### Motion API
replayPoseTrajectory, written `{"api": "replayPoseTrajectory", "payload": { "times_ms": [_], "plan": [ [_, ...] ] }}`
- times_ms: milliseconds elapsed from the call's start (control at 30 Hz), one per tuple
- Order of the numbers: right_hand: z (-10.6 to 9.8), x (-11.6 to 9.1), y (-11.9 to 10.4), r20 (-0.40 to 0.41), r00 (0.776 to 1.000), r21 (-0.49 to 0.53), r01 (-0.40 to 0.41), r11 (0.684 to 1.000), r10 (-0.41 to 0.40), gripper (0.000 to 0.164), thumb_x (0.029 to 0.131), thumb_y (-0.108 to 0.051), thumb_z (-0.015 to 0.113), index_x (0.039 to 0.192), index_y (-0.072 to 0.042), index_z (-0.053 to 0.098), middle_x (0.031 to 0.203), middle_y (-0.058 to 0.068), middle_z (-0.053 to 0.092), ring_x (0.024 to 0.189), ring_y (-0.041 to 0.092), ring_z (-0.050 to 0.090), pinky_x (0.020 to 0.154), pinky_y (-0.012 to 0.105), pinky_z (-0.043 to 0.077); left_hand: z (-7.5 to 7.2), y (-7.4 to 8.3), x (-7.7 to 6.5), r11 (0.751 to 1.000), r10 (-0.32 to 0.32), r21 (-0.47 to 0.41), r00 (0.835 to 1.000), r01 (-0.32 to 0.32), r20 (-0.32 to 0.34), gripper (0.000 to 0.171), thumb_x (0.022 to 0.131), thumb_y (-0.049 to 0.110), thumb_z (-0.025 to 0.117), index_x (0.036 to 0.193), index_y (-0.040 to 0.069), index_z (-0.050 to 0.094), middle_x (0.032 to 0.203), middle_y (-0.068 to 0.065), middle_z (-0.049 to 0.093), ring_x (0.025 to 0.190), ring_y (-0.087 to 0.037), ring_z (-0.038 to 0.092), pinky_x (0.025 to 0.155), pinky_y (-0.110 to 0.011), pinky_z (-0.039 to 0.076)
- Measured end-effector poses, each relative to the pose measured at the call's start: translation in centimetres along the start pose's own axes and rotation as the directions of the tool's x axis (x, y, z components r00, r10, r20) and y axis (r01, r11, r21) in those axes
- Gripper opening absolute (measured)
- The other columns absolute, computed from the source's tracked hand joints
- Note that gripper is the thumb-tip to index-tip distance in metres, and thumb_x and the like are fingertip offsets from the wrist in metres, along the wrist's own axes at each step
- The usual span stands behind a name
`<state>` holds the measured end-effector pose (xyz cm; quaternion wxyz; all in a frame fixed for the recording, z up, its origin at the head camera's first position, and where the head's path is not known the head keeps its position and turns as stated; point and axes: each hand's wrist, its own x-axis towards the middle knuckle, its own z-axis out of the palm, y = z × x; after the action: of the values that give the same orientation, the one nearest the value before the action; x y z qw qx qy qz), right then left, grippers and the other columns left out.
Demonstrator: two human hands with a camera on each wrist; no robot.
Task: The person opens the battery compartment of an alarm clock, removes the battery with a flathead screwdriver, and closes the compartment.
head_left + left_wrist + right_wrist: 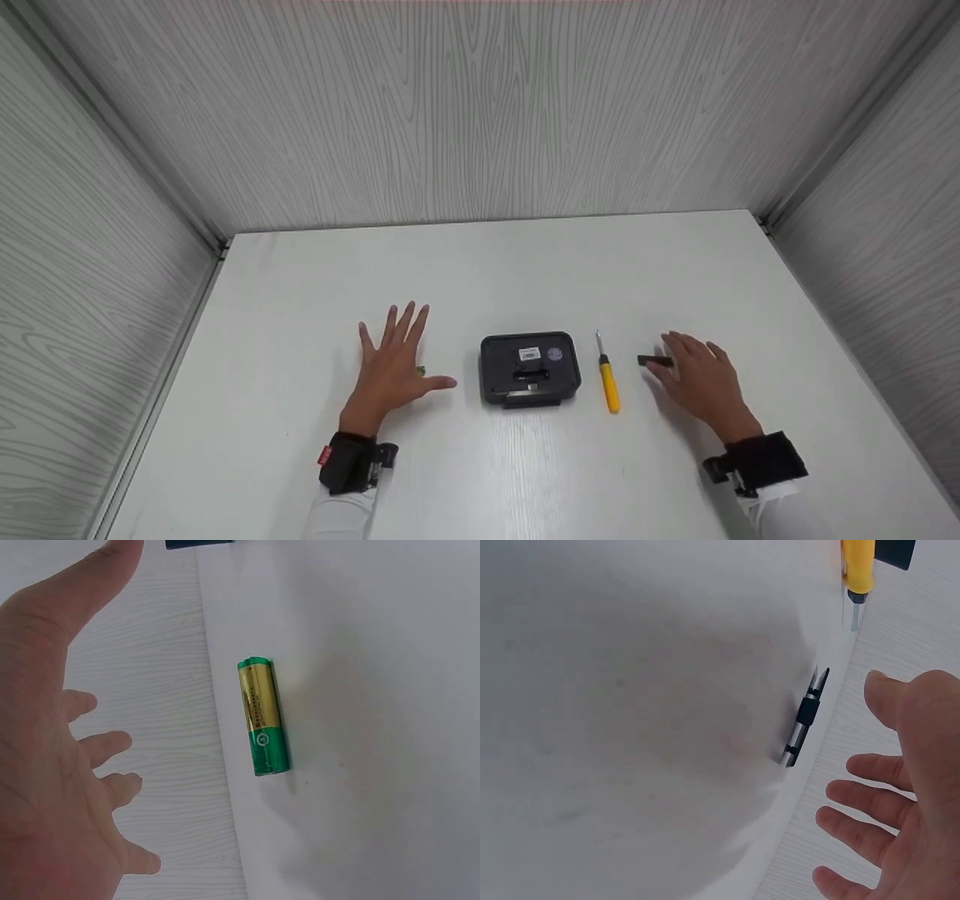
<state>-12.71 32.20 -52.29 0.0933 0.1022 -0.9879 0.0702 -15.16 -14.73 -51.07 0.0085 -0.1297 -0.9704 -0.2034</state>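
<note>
My left hand [390, 379] is spread wide over the white table, palm down. Below it lie green-and-gold batteries [262, 716], seemingly a wrapped pair; the left wrist view shows them apart from the fingers. On the right, my right hand [701, 379] hovers with relaxed, slightly bent fingers near a slim black-and-silver piece with two pointed prongs [805, 718]. The right wrist view shows a gap between them. Midway between the hands lies a black plastic case [530, 386] with a white label and a round sticker. A yellow-handled screwdriver [610, 386] lies right of the case, tip pointing away.
The white table [480, 277] is bounded by a grey wood-grain back panel [480, 112] and side panels left [90, 300] and right [885, 247]. Black camera straps circle both wrists.
</note>
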Motion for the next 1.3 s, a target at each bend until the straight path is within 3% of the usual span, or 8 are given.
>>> {"api": "replayPoseTrajectory", "payload": {
  "times_ms": [300,667,1300],
  "plan": [
    [0.3,-0.1,0.1,-0.063,0.997,0.005,0.034,0.999,-0.034,0.052,0.086,-0.030,0.072,0.125,0.002,0.058,0.125,0.022,0.063,0.116,0.038,0.059,0.100,0.059,0.043,0.2,0.4,0.0,0.999,0.033,-0.021,0.999,-0.034,-0.028,0.120,0.064,0.069,0.076,0.157,0.021,0.017,0.163,-0.009,0.019,0.152,-0.034,0.009,0.111,-0.074,-0.005],
    [0.2,-0.1,-0.2,-0.037,0.999,-0.002,0.021,1.000,-0.021,0.042,0.086,-0.023,0.072,0.120,-0.001,0.060,0.120,0.020,0.065,0.113,0.036,0.061,0.100,0.060,0.043,0.7,1.0,0.2,0.999,0.037,0.000,0.999,-0.037,-0.009,0.121,0.063,0.070,0.075,0.157,0.022,0.017,0.164,-0.006,0.018,0.152,-0.033,0.009,0.112,-0.072,-0.003],
    [0.4,0.2,-0.5,0.046,0.999,-0.002,0.000,1.000,0.000,0.022,0.086,-0.010,0.070,0.107,-0.004,0.065,0.108,0.017,0.071,0.108,0.035,0.064,0.098,0.061,0.044,1.8,4.7,0.5,0.990,0.134,0.029,0.989,-0.136,0.059,0.119,0.063,0.076,0.071,0.157,0.024,0.019,0.163,-0.006,0.022,0.151,-0.029,0.020,0.115,-0.070,0.006]
  ]
}}
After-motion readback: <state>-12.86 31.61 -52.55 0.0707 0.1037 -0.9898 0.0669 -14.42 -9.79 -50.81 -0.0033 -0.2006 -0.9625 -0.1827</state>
